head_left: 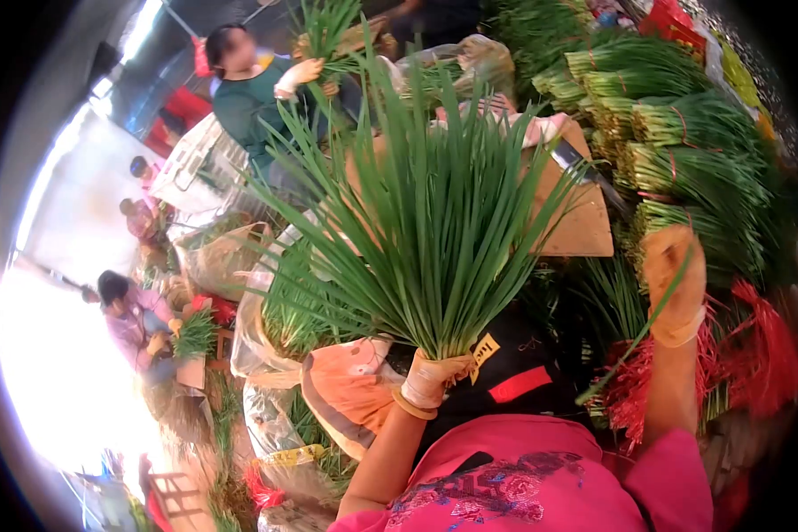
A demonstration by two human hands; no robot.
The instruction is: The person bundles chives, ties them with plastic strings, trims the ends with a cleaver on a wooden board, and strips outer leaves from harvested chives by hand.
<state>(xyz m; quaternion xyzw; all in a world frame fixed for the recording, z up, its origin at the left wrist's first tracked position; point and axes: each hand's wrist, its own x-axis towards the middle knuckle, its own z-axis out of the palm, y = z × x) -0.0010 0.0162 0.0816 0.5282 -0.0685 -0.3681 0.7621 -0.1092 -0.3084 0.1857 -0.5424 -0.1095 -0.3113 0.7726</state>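
Note:
A large fanned bunch of long green leaves [443, 222] stands upright at the centre, its pale stem ends inside my left hand [436, 377], which wears a light glove and is closed round them. At the right my gloved right hand [674, 279] is raised, with one long green leaf [634, 359] hanging down to the left from its fingers. A flat brown cardboard piece [581, 226] lies behind the bunch. Below my right hand hang red ties [634, 390].
Tied green bundles [683, 168] are stacked at the upper right. A co-worker [253, 111] in green holds leaves at the upper left; another person [133, 324] sits at the left. Plastic bags of greens [293, 310] stand left of the bunch.

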